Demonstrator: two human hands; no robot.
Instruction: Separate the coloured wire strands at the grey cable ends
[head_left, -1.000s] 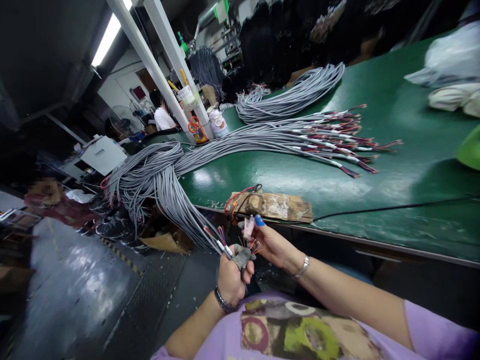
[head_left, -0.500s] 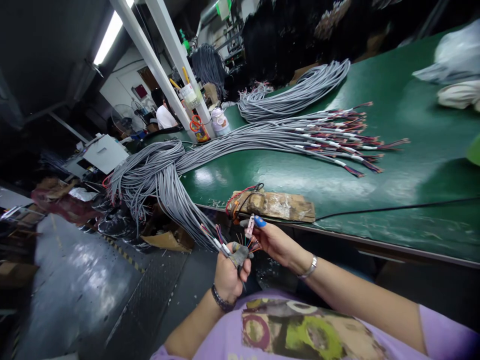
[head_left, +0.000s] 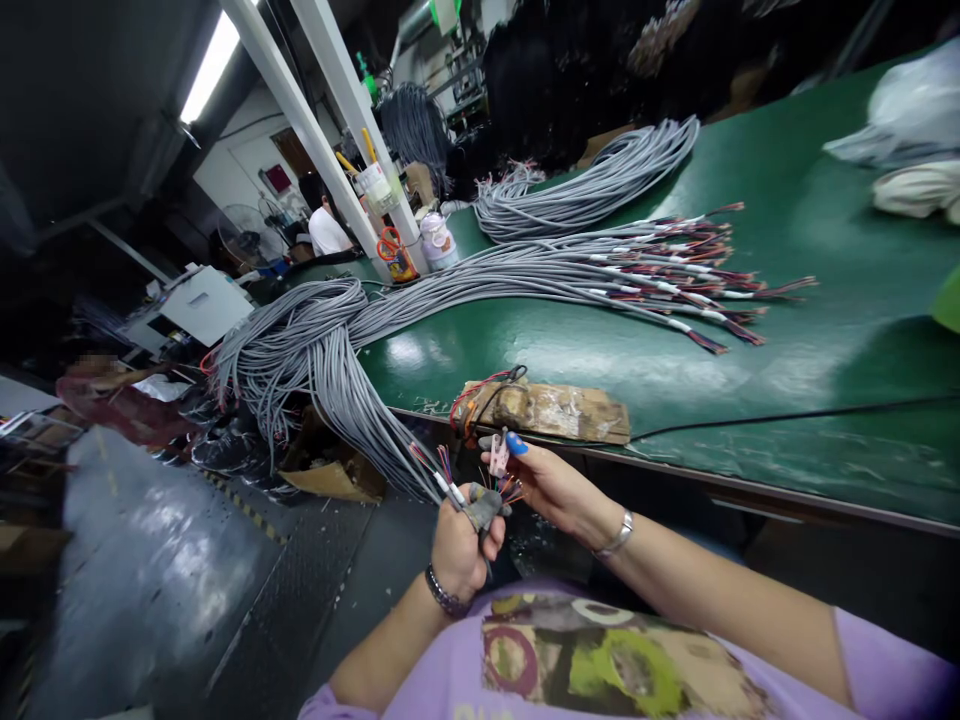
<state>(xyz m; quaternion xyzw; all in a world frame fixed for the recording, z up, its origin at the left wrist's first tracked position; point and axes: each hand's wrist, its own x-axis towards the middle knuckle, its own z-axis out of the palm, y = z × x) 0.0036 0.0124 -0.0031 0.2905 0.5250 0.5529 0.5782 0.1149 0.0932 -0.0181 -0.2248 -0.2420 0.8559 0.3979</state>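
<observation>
My left hand (head_left: pixel 457 548) is closed round the stripped end of a grey cable (head_left: pixel 442 488), its thin coloured wires fanning out above my thumb. My right hand (head_left: pixel 551 485) pinches a small pale connector (head_left: pixel 498 456) between thumb and a blue-capped finger, right beside those wire ends. Both hands hover below the front edge of the green table (head_left: pixel 787 330). The cable runs up into a big grey bundle (head_left: pixel 330 350) that hangs over the table's left edge.
A brown block with red and black wires (head_left: pixel 551 410) sits at the table edge above my hands. More grey cables with coloured ends (head_left: pixel 675 270) lie across the table. A black cord (head_left: pixel 787 413) runs right. Another person (head_left: pixel 326 228) sits far back.
My hands have stayed nearly in place; the connector in my right hand has shifted slightly closer to the wire ends. The view has barely moved.
</observation>
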